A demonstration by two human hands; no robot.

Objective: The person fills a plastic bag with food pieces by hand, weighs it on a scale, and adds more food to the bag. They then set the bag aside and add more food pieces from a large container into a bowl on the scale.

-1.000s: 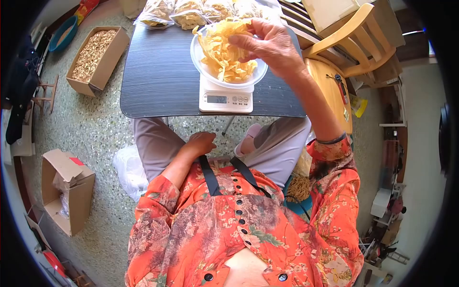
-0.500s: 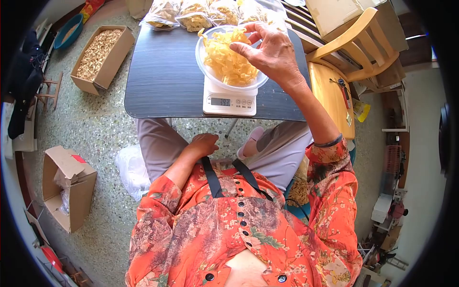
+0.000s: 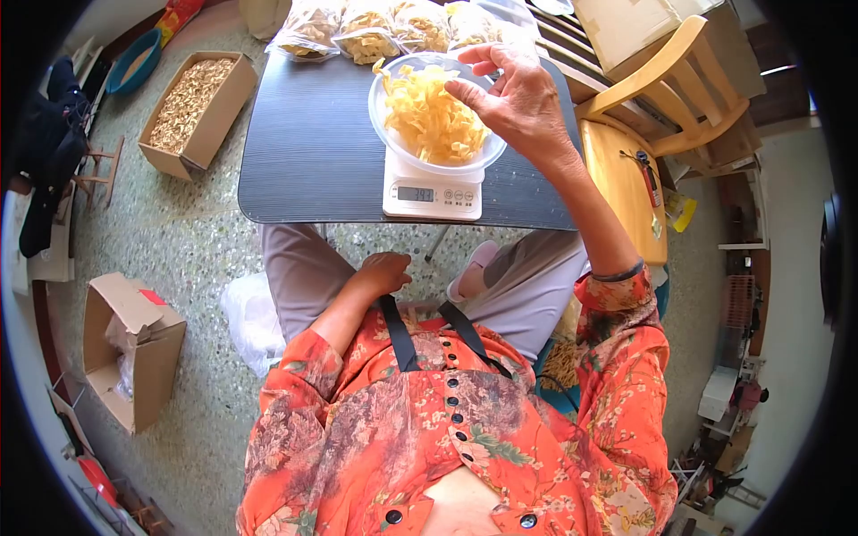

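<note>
My right hand (image 3: 523, 103) is over the right rim of a clear plastic bowl (image 3: 379, 125). Its thumb and fingers are apart, with nothing visible between them. Pale yellow, curled dried strips (image 3: 433, 116) fill the bowl, and one strip pokes out at the upper left. Beneath the bowl is a white kitchen scale (image 3: 433, 198), its display lit but hard to read. My left hand (image 3: 384, 272) rests in my lap near the apron strap, its fingers loosely curled, holding nothing I can see.
Several filled clear plastic bags (image 3: 366, 40) line the far side of the dark table (image 3: 304, 143). A wooden chair (image 3: 617, 170) with tools on its seat stands to the right. On the floor at left are a carton of dried pieces (image 3: 189, 103) and an opened cardboard box (image 3: 152, 366).
My right hand's thumb and fingers remain apart over the bowl, with only a slight shift. The whole view has moved a little; the left hand stays in place.
</note>
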